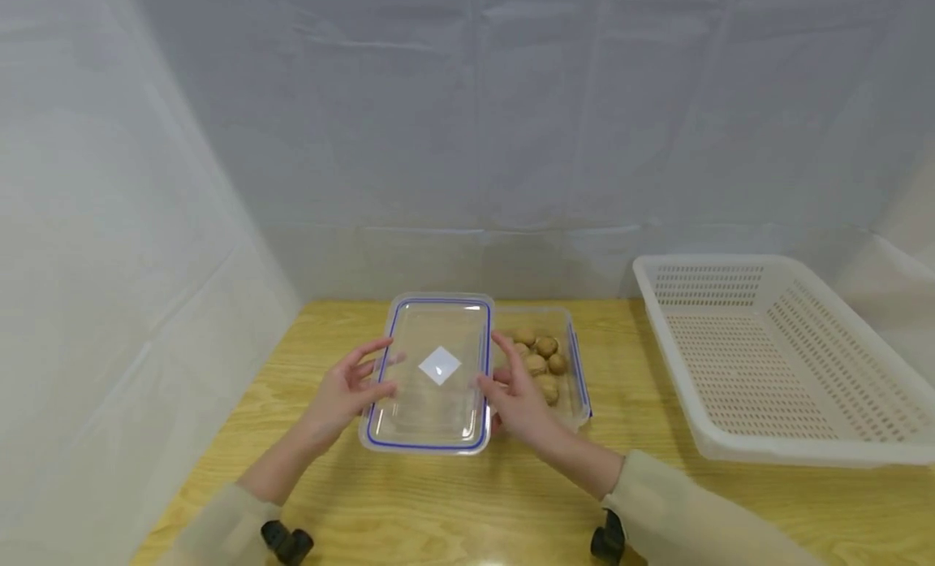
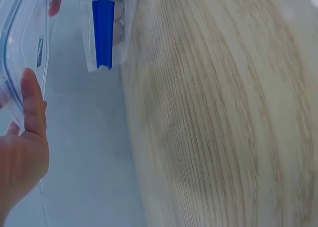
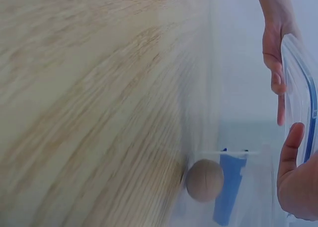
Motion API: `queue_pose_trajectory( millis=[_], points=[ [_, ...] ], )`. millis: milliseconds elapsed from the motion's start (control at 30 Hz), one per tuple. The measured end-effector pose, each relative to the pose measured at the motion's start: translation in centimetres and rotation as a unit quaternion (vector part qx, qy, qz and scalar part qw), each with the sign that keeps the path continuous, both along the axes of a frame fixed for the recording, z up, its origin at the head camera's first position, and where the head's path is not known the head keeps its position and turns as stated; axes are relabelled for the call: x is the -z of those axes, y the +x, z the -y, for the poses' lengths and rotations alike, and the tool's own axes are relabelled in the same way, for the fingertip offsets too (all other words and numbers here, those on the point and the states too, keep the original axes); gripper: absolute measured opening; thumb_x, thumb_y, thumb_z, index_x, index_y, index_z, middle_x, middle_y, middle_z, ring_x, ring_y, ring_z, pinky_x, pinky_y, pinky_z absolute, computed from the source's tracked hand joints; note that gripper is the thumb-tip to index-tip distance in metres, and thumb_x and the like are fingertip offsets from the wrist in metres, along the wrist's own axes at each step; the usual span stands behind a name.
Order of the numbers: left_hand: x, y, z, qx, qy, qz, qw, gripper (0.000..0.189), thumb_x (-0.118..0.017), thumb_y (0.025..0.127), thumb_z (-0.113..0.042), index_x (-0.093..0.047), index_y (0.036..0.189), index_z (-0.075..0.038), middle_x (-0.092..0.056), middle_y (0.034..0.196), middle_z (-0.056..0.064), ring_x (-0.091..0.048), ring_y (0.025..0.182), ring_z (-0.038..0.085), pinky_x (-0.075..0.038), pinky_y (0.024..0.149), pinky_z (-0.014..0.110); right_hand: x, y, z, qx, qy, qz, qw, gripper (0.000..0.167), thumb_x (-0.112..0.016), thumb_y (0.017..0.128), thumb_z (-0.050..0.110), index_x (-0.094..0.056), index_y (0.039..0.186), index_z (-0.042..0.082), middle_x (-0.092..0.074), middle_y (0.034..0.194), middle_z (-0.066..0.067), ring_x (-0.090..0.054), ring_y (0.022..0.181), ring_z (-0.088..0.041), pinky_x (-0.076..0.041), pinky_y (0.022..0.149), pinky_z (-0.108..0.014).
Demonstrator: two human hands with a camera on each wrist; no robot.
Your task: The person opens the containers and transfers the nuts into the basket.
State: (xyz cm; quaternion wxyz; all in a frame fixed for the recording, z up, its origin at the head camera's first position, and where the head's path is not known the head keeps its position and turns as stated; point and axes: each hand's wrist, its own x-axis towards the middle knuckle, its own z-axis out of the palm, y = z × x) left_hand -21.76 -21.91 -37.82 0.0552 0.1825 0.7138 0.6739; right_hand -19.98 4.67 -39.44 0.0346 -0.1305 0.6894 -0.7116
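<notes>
A clear plastic lid [image 1: 431,416] with a blue seal and a white diamond sticker is held up over the table. Its left edge is gripped by my left hand [image 1: 343,395], thumb on the near face and fingers behind. On the right edge my right hand [image 1: 522,399] pinches it the same way. Partly hidden behind the lid and right hand, a clear food container [image 1: 577,371] holds several walnuts [image 1: 546,347]. In the right wrist view one walnut [image 3: 204,180] shows through the container wall, beside a blue clip [image 3: 229,189]. The left wrist view shows another blue clip [image 2: 103,33].
A white slotted plastic basket [image 1: 701,436] stands on the right of the wooden table [image 1: 409,509]. Pale sheeting [image 1: 467,144] hangs behind the table and along its left side.
</notes>
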Motion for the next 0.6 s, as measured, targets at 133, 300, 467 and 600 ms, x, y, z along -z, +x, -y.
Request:
queue_pose_trajectory(
  millis=[133, 300, 467, 600],
  points=[
    [0.2, -0.2, 1.4, -0.009, -0.025, 0.008, 0.9996, 0.062, -0.062, 0.091, 0.005, -0.033, 0.146, 0.002, -0.045, 0.140, 0.029, -0.068, 0.087, 0.018, -0.055, 0.068, 0.028, 0.2, -0.4, 1.3, -0.009, -0.010, -0.004, 0.9999, 0.066, -0.049, 0.099, -0.002, -0.016, 0.155, 0.013, -0.064, 0.104, -0.022, -0.058, 0.058, -0.013, -0.047, 0.044, -0.027],
    [0.2, -0.5, 3.0, -0.013, -0.040, 0.005, 0.9991, 0.062, -0.063, 0.092, 0.003, -0.032, 0.146, 0.002, -0.054, 0.137, 0.016, -0.068, 0.086, 0.019, -0.056, 0.066, 0.029, 0.5, -1.1, 2.8, -0.021, -0.005, -0.022, 0.9995, 0.066, -0.049, 0.099, -0.002, -0.015, 0.155, 0.011, -0.064, 0.103, -0.021, -0.058, 0.059, -0.011, -0.048, 0.044, -0.029],
    [0.2, -0.7, 4.3, -0.018, -0.049, -0.002, 0.9986, 0.062, -0.064, 0.092, 0.002, -0.034, 0.146, 0.001, -0.060, 0.131, 0.002, -0.068, 0.086, 0.016, -0.055, 0.066, 0.027, 0.4, -1.7, 4.3, -0.016, 0.003, -0.022, 0.9996, 0.065, -0.051, 0.099, -0.001, -0.018, 0.154, 0.012, -0.064, 0.101, -0.020, -0.058, 0.059, -0.011, -0.049, 0.044, -0.031],
    [0.3, -0.9, 5.4, -0.023, -0.067, -0.008, 0.9975, 0.062, -0.064, 0.092, 0.001, -0.034, 0.146, 0.000, -0.060, 0.132, 0.003, -0.068, 0.089, 0.017, -0.055, 0.067, 0.028, 0.3, -2.0, 5.5, -0.009, 0.017, -0.019, 0.9996, 0.065, -0.053, 0.098, 0.000, -0.021, 0.154, 0.015, -0.063, 0.101, -0.018, -0.057, 0.057, -0.012, -0.050, 0.044, -0.034]
  ],
)
